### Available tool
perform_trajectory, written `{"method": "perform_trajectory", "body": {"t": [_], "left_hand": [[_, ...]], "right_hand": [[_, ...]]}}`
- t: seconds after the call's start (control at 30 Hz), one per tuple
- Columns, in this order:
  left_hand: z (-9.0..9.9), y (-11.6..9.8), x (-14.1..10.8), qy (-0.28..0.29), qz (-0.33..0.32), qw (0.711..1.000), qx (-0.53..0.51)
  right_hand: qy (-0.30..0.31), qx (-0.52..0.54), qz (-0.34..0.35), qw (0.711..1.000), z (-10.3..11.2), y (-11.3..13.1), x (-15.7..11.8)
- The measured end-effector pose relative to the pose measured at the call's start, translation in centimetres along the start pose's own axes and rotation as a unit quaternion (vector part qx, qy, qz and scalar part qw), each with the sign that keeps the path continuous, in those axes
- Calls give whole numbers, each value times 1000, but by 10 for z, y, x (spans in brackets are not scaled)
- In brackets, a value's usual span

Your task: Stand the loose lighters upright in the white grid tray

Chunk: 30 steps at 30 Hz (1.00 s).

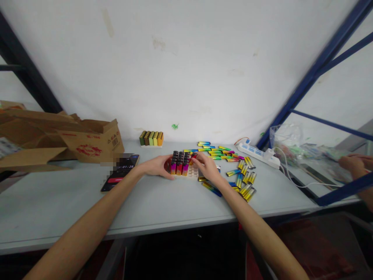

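A white tray (192,172) holds several upright lighters (180,165) with black tops and pink, red and purple bodies. Its right part shows bare slots. My left hand (160,166) is against the tray's left side, fingers and thumb spread around its edge. Over the tray's right part, my right hand (205,165) pinches a lighter (193,156) by its dark top; the rest of that lighter is partly hidden. Many shiny lighters (224,152) in blue, green, yellow and pink lie loose to the right, some partly behind my right hand.
Against the wall stands a tray of green, yellow and orange lighters (151,139). A phone (122,171) and an open cardboard box (93,142) are at the left. At the right are a power strip (259,154), a blue frame (309,81), plastic bags (288,144) and another person's hands (354,165).
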State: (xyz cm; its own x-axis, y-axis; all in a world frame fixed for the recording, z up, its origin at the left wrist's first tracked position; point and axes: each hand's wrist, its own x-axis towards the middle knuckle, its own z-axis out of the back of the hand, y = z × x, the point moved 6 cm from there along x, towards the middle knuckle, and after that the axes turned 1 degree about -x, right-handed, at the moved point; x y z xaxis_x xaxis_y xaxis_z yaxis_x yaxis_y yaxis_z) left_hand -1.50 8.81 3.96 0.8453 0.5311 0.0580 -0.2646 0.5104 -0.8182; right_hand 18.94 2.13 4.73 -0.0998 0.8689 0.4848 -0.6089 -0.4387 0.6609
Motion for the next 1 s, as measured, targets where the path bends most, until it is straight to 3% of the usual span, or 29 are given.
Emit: {"method": "perform_trajectory", "body": {"t": [0.27,0.43,0.53,0.67,0.83,0.9,1.0], "left_hand": [[0,3,0,-5,14,1000,2],[1,9,2,-23,-3,1000,18],[2,11,2,-42,11,998,44],[5,11,1,-69,46,992,94],[4,5,1,-70,67,991,91],[3,3,1,-60,72,993,70],[1,3,1,-49,79,994,65]], "right_hand": [[57,-61,26,996,-12,0,0],[51,-49,29,997,1,-1,-3],[0,-62,28,998,28,-7,-3],[-88,-118,-15,989,79,-31,-4],[-166,-249,-69,952,151,-69,-11],[-159,-313,-103,931,173,-88,-12],[-35,-395,-166,903,183,-120,-12]]}}
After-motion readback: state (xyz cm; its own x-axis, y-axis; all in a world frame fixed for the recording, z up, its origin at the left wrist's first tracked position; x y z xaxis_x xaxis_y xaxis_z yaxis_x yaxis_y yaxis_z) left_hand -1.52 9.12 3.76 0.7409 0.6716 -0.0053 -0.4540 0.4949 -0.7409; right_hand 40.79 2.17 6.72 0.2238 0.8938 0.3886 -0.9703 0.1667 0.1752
